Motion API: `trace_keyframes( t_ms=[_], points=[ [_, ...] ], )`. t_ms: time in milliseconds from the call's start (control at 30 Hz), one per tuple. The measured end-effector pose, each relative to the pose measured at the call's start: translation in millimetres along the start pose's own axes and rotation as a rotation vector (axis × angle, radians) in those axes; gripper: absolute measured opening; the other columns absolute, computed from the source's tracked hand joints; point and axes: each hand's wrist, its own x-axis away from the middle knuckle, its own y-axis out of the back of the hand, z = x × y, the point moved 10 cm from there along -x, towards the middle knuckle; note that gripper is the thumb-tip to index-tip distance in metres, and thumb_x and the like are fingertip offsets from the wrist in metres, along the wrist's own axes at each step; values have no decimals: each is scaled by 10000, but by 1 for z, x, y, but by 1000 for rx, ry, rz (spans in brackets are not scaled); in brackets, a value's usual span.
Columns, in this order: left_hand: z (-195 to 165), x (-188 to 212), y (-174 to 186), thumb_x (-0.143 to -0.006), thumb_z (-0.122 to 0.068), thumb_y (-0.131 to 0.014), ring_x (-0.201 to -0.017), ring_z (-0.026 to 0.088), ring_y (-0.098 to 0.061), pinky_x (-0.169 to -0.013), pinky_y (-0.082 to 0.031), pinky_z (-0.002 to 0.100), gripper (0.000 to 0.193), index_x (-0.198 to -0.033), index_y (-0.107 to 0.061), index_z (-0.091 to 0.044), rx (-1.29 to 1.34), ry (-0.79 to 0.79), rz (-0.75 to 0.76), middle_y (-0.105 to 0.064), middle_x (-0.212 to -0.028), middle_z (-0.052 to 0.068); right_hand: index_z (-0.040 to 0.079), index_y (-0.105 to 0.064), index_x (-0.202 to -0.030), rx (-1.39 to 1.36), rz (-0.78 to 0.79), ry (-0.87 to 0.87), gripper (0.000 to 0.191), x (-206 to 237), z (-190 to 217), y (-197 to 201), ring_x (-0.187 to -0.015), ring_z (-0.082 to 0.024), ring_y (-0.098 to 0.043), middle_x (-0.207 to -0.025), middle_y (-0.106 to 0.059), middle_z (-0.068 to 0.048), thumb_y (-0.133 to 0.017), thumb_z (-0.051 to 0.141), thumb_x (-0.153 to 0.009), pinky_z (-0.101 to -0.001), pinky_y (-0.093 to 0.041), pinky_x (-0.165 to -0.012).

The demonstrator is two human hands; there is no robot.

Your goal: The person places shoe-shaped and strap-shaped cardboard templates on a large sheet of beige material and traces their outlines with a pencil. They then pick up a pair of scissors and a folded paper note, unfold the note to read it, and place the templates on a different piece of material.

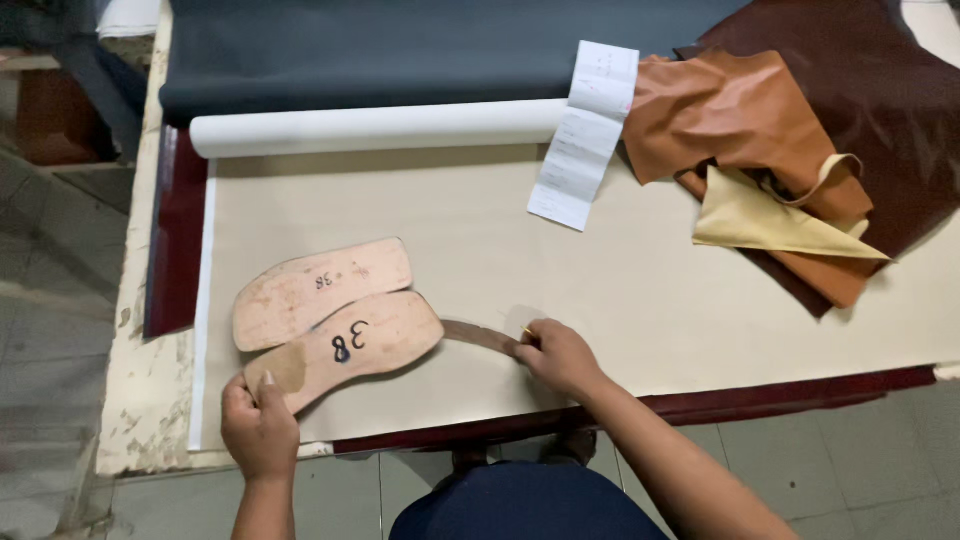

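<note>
Head view, looking down at the worktop [150, 390]; a cream sheet [600, 290] covers most of it, its far end rolled into a white tube [380, 128].

Left hand [258, 428] is at the near edge, curled, thumb pressing down on the heel end of the near sole template [350, 350]; template lies flat on the cream sheet, toe pointing right and away.

2nd sole template [320, 290], same pinkish-tan shape, lies flat just behind the 1st; their long edges touch or slightly overlap, cannot tell which.

Right hand [560, 358] is closed, fingers pinched at the right end of a thin curved brown strip [480, 336]; strip runs from under the toe of the near template to the fingers; something small and yellowish shows at the fingertips, too small to identify.

Both templates carry a handwritten mark; the heel of the near one has a darker brown patch.

Farther back: dark grey material [400, 50] behind the white tube; a folded white paper slip [585, 135] lies over the tube end and onto the cream sheet.

Right rear: tan leather piece [730, 110] crumpled on top of a dark brown hide [880, 90]; a pale yellow piece [770, 220] lies on the tan one.

Dark red layer [178, 240] shows under the cream sheet at the left and near edges.
</note>
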Motion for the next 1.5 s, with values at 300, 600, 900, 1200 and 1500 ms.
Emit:
trace_keyframes(
  t_ms=[300, 600, 900, 1200, 1500],
  points=[
    [-30, 61, -127, -1020, -224, -588, -885, 200, -708, -807, -547, 348, 354, -1243, -615, 50, 132, 68, 288, -761, -1002, 146, 95, -768, -994, -1, -232, -418, 284, 51, -176, 118, -924, -266, -703, -1038, -726, -100, -713, 330, -846, -402, -545, -865],
    [-92, 107, -249, -935, -203, -641, -672, 254, -633, -644, -537, 407, 621, -1509, -433, -85, 122, 295, 825, -710, -880, 125, 40, -710, -964, -650, -396, -482, 193, 45, -225, 191, -549, -113, -518, -717, -650, -33, -716, 215, -884, -274, -419, -485],
    [-116, 13, -143, -932, -299, -612, -1309, 321, -510, -1089, -411, 472, 490, -1380, -593, -101, -460, -460, 359, -584, -1394, 142, 28, -684, -1139, -660, -91, -328, 347, 14, -94, 81, -537, -100, -553, -692, -646, -26, -745, 210, -850, -266, -399, -444],
    [-35, -116, -8, -935, -328, -600, -1401, 249, -440, -1159, -276, 493, 483, -1357, -600, -94, -492, -601, 452, -509, -1513, 101, -4, -656, -1197, -554, 84, -207, 379, -42, 133, -64, -564, -121, -586, -707, -677, -53, -724, 201, -885, -264, -434, -485],
    [0, -162, 41, -954, -298, -620, -1368, 234, -473, -1146, -307, 436, 454, -1349, -628, -75, -304, -891, 541, -539, -1495, 88, 46, -642, -1307, -315, -69, -25, 442, -92, 331, -137, -720, -191, -678, -1131, -723, -95, -678, 276, -931, -332, -566, -696]
  ],
)
